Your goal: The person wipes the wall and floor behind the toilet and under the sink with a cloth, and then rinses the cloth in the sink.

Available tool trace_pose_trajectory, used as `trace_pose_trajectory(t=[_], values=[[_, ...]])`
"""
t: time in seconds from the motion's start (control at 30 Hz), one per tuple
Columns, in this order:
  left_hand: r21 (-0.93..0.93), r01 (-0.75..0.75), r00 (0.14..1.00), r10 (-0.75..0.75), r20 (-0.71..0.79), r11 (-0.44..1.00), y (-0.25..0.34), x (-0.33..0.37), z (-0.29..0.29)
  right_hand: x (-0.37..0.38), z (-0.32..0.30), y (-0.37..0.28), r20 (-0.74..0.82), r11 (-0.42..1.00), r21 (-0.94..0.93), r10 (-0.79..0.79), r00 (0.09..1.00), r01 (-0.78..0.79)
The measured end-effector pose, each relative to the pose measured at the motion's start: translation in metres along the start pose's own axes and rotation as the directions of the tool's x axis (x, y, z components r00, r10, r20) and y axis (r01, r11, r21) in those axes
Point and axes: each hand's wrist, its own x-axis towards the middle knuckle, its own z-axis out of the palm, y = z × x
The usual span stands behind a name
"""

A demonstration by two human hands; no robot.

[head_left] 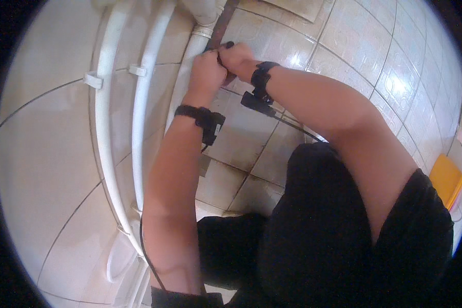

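Both of my hands meet at the upper middle, side by side and touching. My left hand (pixel 208 69) is closed in a fist beside a thick white pipe (pixel 188 66). Against it, my right hand (pixel 236 56) is also closed, fingers curled inward. A small dark piece (pixel 229 45) shows at the top of the right hand, and more black shows between the two hands; its kind is hidden. A narrow reddish-brown strip (pixel 223 24) runs down from the top edge behind my hands and shows again just below them.
Two slim white pipes (pixel 103 102) in wall clips run down the tiled wall at left. Glossy tiles (pixel 354 56) cover the right side; the tiles (pixel 241 133) below my hands have dirty joints. Black devices are strapped to both wrists, with cables. A yellow-orange object (pixel 445 179) stands far right.
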Motion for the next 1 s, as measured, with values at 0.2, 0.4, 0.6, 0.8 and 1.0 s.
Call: trace_pose_trajectory(t=[0.2, 0.4, 0.6, 0.8, 1.0], values=[[0.081, -0.094, 0.965, 0.110, -0.236, 0.992, -0.004, 0.010, -0.024, 0.061, 0.033, -0.015, -0.145, 0.994, -0.028, -0.112, 0.983, 0.109], [0.092, 0.065, 0.994, -0.057, -0.089, 0.994, 0.009, 0.019, -0.035, 0.053, 0.024, -0.015, -0.049, 0.990, 0.095, -0.104, 0.993, 0.108], [-0.154, -0.109, 0.901, 0.033, -0.432, 0.982, -0.010, 0.006, 0.002, 0.023, 0.006, -0.018, -0.109, 0.977, 0.212, -0.016, 0.994, 0.038], [-0.767, -0.016, 0.847, -0.399, -0.351, 0.641, 0.027, 0.002, -0.009, -0.015, -0.042, -0.040, 0.042, 0.790, 0.613, -0.043, 0.998, 0.008], [-0.895, -0.072, 0.853, -0.438, -0.284, 0.439, 0.074, -0.001, -0.067, -0.022, -0.048, -0.058, -0.186, 0.755, 0.625, -0.101, 0.977, 0.197]])
